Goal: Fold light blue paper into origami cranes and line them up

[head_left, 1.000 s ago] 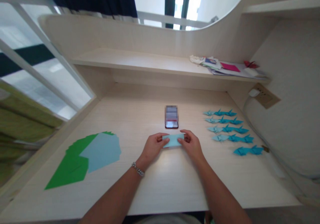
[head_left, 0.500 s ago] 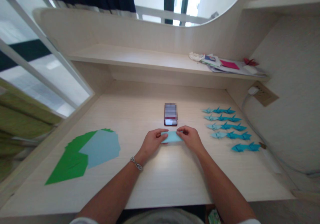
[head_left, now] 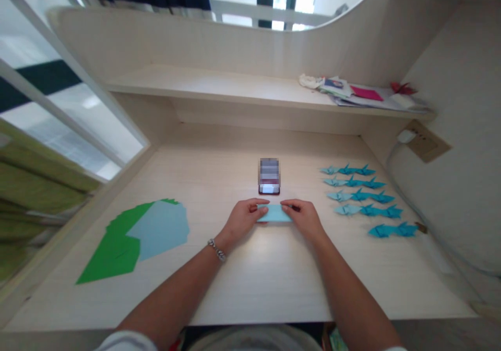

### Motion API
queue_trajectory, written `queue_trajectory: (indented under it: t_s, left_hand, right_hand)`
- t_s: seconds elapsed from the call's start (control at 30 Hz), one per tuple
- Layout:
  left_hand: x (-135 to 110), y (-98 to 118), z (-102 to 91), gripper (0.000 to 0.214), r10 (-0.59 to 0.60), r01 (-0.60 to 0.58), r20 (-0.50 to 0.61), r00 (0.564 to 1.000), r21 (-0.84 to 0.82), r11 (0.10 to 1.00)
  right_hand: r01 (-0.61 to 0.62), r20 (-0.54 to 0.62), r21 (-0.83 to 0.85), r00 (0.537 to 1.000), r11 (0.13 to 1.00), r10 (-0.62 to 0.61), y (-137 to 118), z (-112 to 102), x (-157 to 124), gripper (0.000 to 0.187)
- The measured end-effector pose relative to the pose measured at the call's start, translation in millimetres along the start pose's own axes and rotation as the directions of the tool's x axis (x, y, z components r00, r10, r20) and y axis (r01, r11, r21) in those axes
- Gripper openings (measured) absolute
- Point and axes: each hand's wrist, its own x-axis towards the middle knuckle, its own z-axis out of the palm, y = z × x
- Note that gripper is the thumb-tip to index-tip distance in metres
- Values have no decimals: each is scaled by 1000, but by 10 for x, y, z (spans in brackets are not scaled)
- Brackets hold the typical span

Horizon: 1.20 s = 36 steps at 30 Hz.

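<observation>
Entry, head view. Folded paper [head_left: 275, 214], pale blue, lies flat on the counter [head_left: 250, 283] straight ahead of me, on my midline and just short of the phone [head_left: 269, 176]. Shape: a narrow oblong. Its long axis runs left to right, across my line of sight and parallel to the counter's near edge.

Left grip [head_left: 245, 216]: closed on the left end of the paper, fingers over the far edge, thumb at the near edge.

Right grip [head_left: 307, 218]: closed on the right end, forefinger laid along the far edge toward the middle. The thumb is mostly hidden under the hand, so I cannot tell how much is pinch and how much is press.

Both grips touch the paper; only its middle stretch shows between them.

Key relation: the paper sits between the two grips, one at each end of its long axis, neither nearer than the other. The far long edge faces the phone, the near long edge faces me. Both forearms converge on it evenly.

Surroundings:
- Loose sheets [head_left: 117, 246], green with a pale blue one on top, lie well apart to the left.
- Paper cranes [head_left: 364, 197] stand in rows, light and darker blue, well apart to the right, clear of my right forearm.
- Bracelet [head_left: 217, 250] on the left wrist.
- Shelf [head_left: 219, 87] behind carries papers [head_left: 364, 94] at its right end.
- Wall socket [head_left: 425, 143] at far right.
</observation>
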Motion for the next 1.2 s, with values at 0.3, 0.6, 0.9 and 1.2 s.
queue_trajectory:
  t_s: [0.3,0.6,0.9,1.2]
  left_hand:
    - [-53,29,13,38,-11,11,-31,999,9,1000]
    - [-110,54,11,39,-33,34,-45,998,22,999]
    - [-114,13,-10,43,-14,14,-21,1000,-11,1000]
    - [-123,50,-6,32,-16,17,-15,1000,40,999]
  right_hand:
    - [0,24,-24,1000,1000,1,-18,-8,-13,23]
    - [1,33,-8,999,1000,0,-75,-7,-46,23]
    - [20,44,-11,999,1000,-19,-85,-10,-60,22]
    - [-3,47,-35,999,999,5,-112,-17,-60,22]
